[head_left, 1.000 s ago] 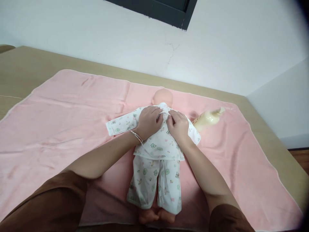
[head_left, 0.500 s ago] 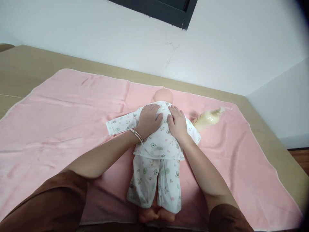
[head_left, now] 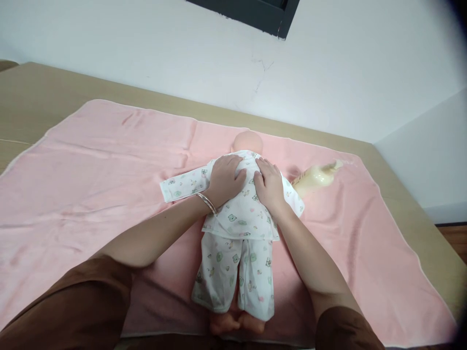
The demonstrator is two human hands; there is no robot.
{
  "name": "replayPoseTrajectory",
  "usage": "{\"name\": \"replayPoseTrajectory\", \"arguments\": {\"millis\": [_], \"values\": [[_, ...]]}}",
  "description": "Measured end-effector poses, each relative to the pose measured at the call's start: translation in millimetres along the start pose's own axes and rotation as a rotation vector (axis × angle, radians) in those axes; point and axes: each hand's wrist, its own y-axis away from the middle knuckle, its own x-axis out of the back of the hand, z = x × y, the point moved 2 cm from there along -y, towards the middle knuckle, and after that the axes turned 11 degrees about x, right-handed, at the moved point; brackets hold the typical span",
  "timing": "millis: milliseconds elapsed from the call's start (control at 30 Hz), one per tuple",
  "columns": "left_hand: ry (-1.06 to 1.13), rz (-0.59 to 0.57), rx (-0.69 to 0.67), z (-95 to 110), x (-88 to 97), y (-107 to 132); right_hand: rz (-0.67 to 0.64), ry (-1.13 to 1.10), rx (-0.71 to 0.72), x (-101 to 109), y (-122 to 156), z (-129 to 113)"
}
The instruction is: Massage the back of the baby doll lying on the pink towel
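Note:
A baby doll (head_left: 241,223) in a white printed top and trousers lies face down on a pink blanket (head_left: 120,155), its bald head at the far end and bare feet towards me. My left hand (head_left: 226,179) rests flat on the left side of its upper back, fingers stretched out, a bangle on the wrist. On the right side of the back lies my right hand (head_left: 269,184), also open with its palm down. Beyond the doll's right sleeve is a cream-coloured bottle (head_left: 316,176) on its side, its near end partly hidden.
The blanket covers much of a wooden table (head_left: 73,82). A white wall (head_left: 146,43) rises behind the far edge, with a dark frame (head_left: 255,14) on it. At the lower right, brown floor (head_left: 452,238) shows past the table.
The view has shifted very slightly. Both hands stay in the same places on the doll's back, and the doll and bottle lie as before.

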Motion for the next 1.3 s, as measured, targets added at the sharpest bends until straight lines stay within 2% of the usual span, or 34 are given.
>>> {"name": "replayPoseTrajectory", "arguments": {"millis": [433, 600, 733, 900, 1000, 1100, 1200, 1300], "values": [[0.021, -0.017, 0.019, 0.3, 0.8, -1.6, -0.043, 0.022, 0.03, 0.3, -2.5, 1.4], [-0.085, -0.014, -0.062, 1.8, 0.3, -3.0, -0.088, 0.052, 0.039, 3.7, -6.9, -1.1], [-0.195, -0.017, -0.167, 9.9, 4.3, -1.0, -0.148, 0.12, 0.073, 7.0, -9.7, -13.5], [-0.338, -0.071, -0.273, 25.4, 11.8, 8.5, -0.07, 0.225, 0.116, 11.6, -1.1, -35.7], [-0.307, -0.038, -0.233, 24.1, 11.8, 9.8, 0.018, 0.218, 0.076, 11.3, 4.9, -37.9], [-0.233, -0.01, -0.106, 14.9, 7.8, 5.6, 0.053, 0.173, 0.035, 7.8, 4.3, -29.5], [-0.185, -0.022, -0.05, 8.7, 3.7, 1.7, -0.029, 0.112, 0.05, 3.9, -2.8, -16.7], [-0.195, -0.042, -0.126, 10.1, 2.2, 1.7, -0.146, 0.067, 0.099, 3.5, -9.8, -8.5]]}}
